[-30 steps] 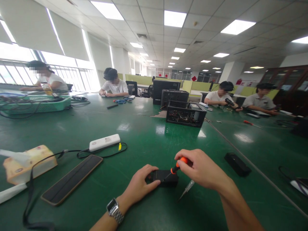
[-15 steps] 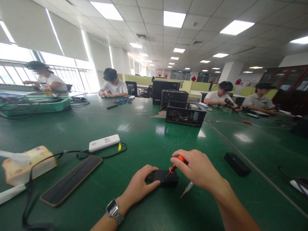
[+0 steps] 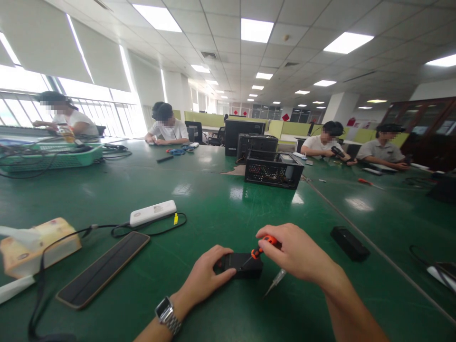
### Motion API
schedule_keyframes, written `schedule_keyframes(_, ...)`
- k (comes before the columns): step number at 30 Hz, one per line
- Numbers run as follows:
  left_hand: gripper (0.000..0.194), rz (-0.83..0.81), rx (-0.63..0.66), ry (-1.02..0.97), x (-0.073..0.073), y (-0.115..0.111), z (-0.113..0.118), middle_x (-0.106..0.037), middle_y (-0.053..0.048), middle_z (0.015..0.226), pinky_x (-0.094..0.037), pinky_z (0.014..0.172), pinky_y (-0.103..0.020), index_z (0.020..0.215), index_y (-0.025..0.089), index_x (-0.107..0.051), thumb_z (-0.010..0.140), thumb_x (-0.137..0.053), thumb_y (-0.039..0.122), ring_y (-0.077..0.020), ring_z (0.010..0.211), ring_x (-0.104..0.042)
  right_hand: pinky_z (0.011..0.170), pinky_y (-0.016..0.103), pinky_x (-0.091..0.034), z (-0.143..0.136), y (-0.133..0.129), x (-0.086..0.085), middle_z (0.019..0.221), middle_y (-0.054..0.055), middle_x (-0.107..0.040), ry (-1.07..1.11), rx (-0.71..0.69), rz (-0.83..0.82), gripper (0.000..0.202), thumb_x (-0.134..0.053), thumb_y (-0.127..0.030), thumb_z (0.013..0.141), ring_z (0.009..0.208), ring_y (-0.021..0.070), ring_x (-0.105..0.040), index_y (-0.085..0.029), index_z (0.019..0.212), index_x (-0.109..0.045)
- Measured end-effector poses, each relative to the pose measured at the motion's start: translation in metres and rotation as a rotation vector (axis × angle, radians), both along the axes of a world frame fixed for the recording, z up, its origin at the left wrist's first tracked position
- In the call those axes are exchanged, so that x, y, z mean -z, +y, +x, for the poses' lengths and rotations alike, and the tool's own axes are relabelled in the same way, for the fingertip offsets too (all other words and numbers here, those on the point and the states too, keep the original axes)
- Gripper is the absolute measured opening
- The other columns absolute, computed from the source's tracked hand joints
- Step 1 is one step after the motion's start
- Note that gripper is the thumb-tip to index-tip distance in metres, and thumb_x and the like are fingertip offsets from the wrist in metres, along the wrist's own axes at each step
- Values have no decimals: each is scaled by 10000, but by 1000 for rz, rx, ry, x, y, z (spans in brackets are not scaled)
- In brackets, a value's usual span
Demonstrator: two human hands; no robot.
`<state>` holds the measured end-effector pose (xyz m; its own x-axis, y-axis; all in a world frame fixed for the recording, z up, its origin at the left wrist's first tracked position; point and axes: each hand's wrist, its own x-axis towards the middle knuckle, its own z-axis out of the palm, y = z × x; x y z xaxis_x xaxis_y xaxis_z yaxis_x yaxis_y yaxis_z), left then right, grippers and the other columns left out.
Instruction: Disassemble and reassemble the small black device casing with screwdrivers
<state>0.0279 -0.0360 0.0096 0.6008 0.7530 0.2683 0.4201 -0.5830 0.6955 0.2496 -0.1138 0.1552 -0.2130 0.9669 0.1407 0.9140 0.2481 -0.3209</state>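
Note:
My left hand (image 3: 210,273) grips the left end of a small black box (image 3: 249,267) lying on the green table, thumb at its near side and fingers at its far side. My right hand (image 3: 294,249) is closed round an orange and black screwdriver (image 3: 267,243), which slants down to the left with its tip at the top of the box. A second, clear-handled screwdriver (image 3: 275,281) sticks out below my right hand, its tip pointing down left; how it is held is hidden.
Left on the table (image 3: 199,204) are a phone (image 3: 105,268), a white power bank (image 3: 153,213) with a cable, and a tissue pack (image 3: 42,247). Another black box (image 3: 350,243) lies right. An open computer case (image 3: 273,169) stands ahead. Several people sit beyond.
My right hand and the orange screwdriver have turned slightly, the handle tilting lower. Otherwise the view has only shifted a little.

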Motion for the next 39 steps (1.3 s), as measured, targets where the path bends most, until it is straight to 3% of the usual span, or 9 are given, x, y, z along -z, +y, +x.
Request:
schedule_keyframes(18,296,10,-5,7,1,0,-1,-624,-36,954,-460,741,-281,1102,217,-624,817,-651,292,-191,816,-572,588,239,-313,-3,2,2,717,4,-680,-9,54,8,284,-441,-310,903,639,149,-578,-231,822,-701)
schedule_keyframes(39,310,6,2,2,1,0,0,-622,-40,953,-460,742,-290,1111,217,-617,817,-642,311,-192,817,-570,594,242,-309,-3,1,1,737,1,-688,-22,47,1,288,-434,-321,913,666,153,-593,-242,823,-695)
